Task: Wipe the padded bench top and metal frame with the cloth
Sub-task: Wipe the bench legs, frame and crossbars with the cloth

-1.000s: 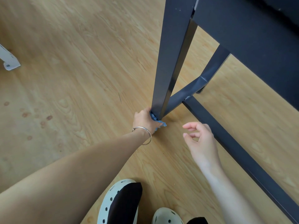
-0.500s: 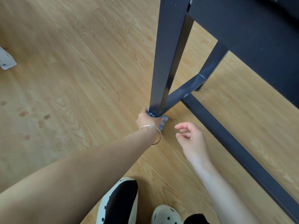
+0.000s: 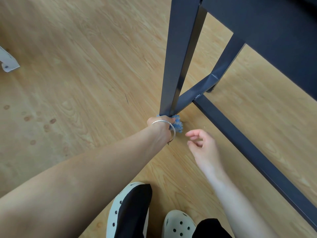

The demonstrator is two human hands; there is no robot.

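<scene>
Cloth (image 3: 177,124) bunched in left hand (image 3: 160,124) at leg (image 3: 178,57) base; right hand (image 3: 203,146) beside.

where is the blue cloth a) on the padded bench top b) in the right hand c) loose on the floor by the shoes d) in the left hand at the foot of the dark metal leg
D: the left hand grips the crumpled blue cloth against the bottom of the dark metal bench leg, while the right hand hovers beside it, holding nothing.

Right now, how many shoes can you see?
2. The left shoe is at the bottom middle, half under a black trouser leg; the right shoe sits just right of it.
</scene>
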